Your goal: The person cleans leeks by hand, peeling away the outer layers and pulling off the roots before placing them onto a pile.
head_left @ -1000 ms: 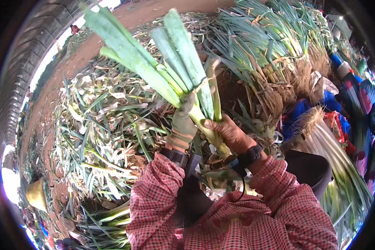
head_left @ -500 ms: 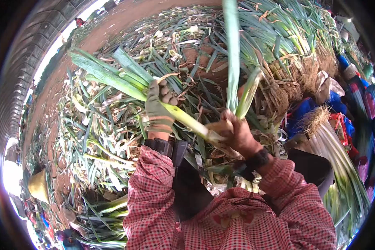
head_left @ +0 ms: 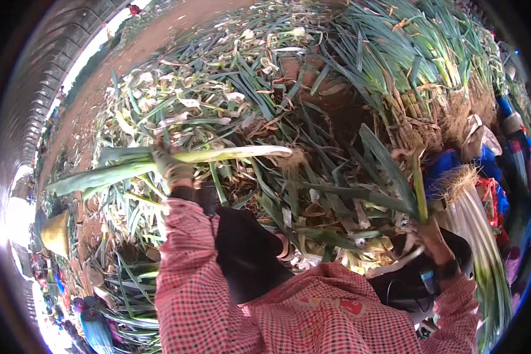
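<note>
A long green onion [head_left: 236,154] lies sideways in my gloved left hand [head_left: 174,168], which is wrapped round it where the leaves begin. Its white shaft and root end point right, and its green leaves stretch left. My right hand [head_left: 432,242] is off to the right, near my knee, closed on stripped outer leaves [head_left: 420,192] of green onion. Those leaves stick up and to the left from the fist. A pale strip hangs beside the fingers, which are partly blurred.
Leaf scraps [head_left: 165,112] cover the ground ahead. Untrimmed green onions [head_left: 419,65] with soil-covered roots stand piled at upper right. A bundle of cleaned green onions [head_left: 478,236] lies to my right. More green onions [head_left: 133,295] are at lower left, near a yellow container [head_left: 55,233].
My hands have moved apart. The left hand has shifted left with the green onion, now nearly level. My right hand has pulled outer leaves off and carried them right and down.
</note>
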A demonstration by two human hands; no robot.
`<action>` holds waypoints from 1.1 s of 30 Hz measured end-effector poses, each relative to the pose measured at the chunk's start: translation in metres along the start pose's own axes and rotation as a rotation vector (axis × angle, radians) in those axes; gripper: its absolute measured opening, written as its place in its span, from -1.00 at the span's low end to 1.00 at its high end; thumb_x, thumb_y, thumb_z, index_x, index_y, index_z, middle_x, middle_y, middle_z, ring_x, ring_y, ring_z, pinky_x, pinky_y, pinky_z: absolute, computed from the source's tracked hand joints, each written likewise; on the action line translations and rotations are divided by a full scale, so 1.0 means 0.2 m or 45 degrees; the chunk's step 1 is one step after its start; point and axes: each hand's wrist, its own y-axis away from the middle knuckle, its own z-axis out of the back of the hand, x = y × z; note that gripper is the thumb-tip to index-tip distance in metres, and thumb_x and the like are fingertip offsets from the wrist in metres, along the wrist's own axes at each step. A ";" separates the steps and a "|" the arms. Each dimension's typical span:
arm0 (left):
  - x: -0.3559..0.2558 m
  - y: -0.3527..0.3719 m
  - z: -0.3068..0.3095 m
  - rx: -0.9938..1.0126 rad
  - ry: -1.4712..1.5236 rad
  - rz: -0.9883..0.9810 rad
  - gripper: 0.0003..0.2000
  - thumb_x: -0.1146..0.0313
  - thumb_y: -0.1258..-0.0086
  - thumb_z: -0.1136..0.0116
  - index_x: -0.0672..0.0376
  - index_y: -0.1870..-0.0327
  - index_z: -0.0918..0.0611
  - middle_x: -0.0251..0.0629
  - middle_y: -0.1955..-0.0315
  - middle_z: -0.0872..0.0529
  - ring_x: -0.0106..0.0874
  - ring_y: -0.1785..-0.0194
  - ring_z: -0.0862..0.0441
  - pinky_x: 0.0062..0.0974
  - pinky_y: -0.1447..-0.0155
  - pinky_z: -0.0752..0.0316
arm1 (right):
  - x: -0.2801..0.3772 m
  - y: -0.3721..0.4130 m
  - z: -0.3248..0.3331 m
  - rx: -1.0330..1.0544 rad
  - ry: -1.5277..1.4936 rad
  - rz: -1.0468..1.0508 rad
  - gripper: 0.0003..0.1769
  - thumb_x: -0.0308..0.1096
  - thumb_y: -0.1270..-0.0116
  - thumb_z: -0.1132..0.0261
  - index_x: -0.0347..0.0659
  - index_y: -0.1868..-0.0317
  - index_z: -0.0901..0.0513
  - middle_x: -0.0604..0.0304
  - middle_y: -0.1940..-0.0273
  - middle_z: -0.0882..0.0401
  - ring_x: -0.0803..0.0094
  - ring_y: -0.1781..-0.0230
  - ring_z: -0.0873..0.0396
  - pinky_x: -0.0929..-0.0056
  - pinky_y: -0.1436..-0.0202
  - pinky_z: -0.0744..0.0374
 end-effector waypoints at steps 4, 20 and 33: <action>0.11 0.34 -0.25 0.249 0.256 0.056 -0.79 0.16 -0.17 -0.21 -0.04 0.27 -0.48 -0.49 0.48 -0.43 -0.46 0.38 -0.36 -0.32 0.14 -0.38 | 0.28 -0.23 -0.35 0.468 0.968 0.311 -0.58 -0.10 -0.12 -0.38 -0.26 0.16 -0.56 0.08 0.31 -0.60 0.30 0.44 -0.58 0.32 0.37 -0.54; 0.30 0.81 -0.52 1.133 0.249 0.288 -0.81 0.54 -0.22 -0.21 0.26 0.15 -0.56 -0.27 0.25 -0.62 -0.44 0.17 -0.62 -0.38 0.00 -0.62 | 0.88 -0.32 -1.32 -0.414 0.287 1.644 -0.62 -0.59 0.09 -0.37 -0.24 0.17 -0.59 0.03 0.29 -0.59 0.11 0.30 -0.58 0.30 0.21 -0.56; 0.36 0.84 -0.54 1.024 0.192 0.370 -0.80 0.52 -0.18 -0.26 0.24 0.17 -0.58 -0.30 0.26 -0.62 -0.52 0.20 -0.60 -0.51 0.07 -0.62 | 0.84 -0.22 -1.27 -0.097 0.417 1.532 -0.81 -0.60 -0.02 -0.32 -0.25 0.36 -0.49 0.31 0.41 -0.44 0.59 0.38 -0.40 0.49 0.38 -0.41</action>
